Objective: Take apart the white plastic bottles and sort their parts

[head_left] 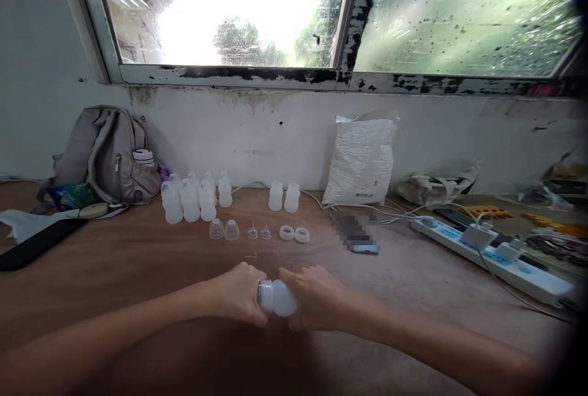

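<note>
A translucent white baby bottle (282,299) lies on its side between my hands, above the front of the table. My left hand (241,293) is closed around its clear collar end. The bottle's rounded body is wrapped by the fingers of my right hand (316,298). Beyond my hands sit two clear dome caps (224,230), two clear nipples (259,232) and two collar rings (294,234) in a row. Behind the rings stand two open bottles (283,197). Several capped baby bottles (190,200) are grouped at the back left.
A grey backpack (108,154) leans on the wall at left, near a black strip-like object (41,243). A white plastic bag (361,160) stands at the back. To the right are a blurred phone-like object (365,247), a power strip (496,258) and loose cables.
</note>
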Motion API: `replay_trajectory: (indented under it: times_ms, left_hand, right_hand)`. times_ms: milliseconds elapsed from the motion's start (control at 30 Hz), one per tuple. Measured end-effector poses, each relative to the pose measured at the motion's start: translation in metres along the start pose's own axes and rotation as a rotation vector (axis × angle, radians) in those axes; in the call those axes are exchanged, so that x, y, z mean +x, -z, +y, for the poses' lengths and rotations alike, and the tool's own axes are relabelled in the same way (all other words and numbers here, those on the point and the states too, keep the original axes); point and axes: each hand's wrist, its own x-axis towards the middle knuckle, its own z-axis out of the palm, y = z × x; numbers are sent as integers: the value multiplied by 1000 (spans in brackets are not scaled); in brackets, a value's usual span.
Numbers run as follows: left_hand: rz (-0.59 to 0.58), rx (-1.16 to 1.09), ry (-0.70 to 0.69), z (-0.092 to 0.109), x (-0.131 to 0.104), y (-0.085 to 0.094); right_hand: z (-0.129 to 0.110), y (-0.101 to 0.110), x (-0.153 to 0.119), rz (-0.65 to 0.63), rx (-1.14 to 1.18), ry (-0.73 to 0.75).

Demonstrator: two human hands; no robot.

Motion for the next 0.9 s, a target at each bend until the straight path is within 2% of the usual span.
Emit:
replay_trajectory:
  times_ms: [167,233,400,600,667,767,900]
  left_hand:
    - [-55,-43,50,-3,7,3]
    - [-70,-55,64,-2,6,4]
    - [-60,24,73,-1,-1,-4]
    - [141,349,-53,3,-12,-19]
    - [147,425,-94,3,-13,-21]
    - [123,343,-75,1,-13,-20]
    - [87,147,-13,-8,-8,-16]
  right_hand:
    - [4,-6,-1,148,-43,23]
    - [2,-5,-2,147,-40,24]
    - [-3,7,-6,-36,38,-6]
    - [2,23,-10,-242,321,95]
    - [2,22,-12,-261,347,98]
    - [-3,10,-14,-151,225,60]
    - [-6,-2,-17,184,20,99]
